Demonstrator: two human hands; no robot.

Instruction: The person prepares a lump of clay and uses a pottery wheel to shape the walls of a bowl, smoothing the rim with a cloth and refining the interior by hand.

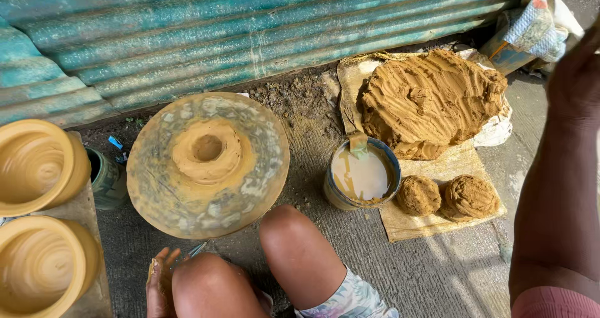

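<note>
A corrugated teal wall (250,30) backs the bare concrete floor (437,274). The potter's wheel (207,165) sits right before the knees, a small ring of clay (207,148) at its centre. The left hand (160,280) hangs slack and empty by the wheel's near rim. The right hand (578,80) is lifted at the picture's edge, its grip unclear. A slip bucket (362,175) and clay balls (447,196) lie within reach; open floor lies between them.

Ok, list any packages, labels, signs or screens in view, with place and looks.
No labels, signs or screens show.
Sack: flat tan sheet under the clay lumps, right of the bucket.
Bag: crumpled, pale with blue and orange, top right corner by the metal wall.
</note>
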